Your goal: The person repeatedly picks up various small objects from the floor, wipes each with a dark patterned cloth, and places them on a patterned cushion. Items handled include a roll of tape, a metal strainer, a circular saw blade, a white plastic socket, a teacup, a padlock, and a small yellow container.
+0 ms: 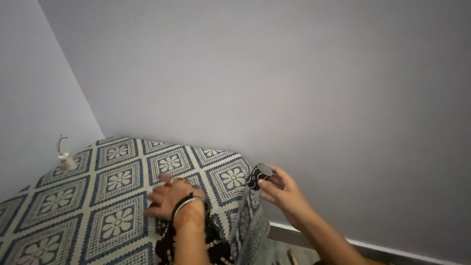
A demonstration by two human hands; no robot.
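Observation:
My left hand (168, 197) lies flat, palm down, on a blue and cream flower-patterned cloth (98, 196) that covers a table in the room's corner. Bangles ring that wrist. My right hand (282, 191) is raised just past the table's right edge and grips a small dark cylinder with a grey end and white markings (258, 175). The cylinder is tilted, its grey end facing up and right. The two hands are apart.
A small white object with a thin bent wire (66, 159) stands on the cloth near the left wall. Plain grey walls meet behind the table. A pale skirting strip (392, 250) runs along the floor at the lower right.

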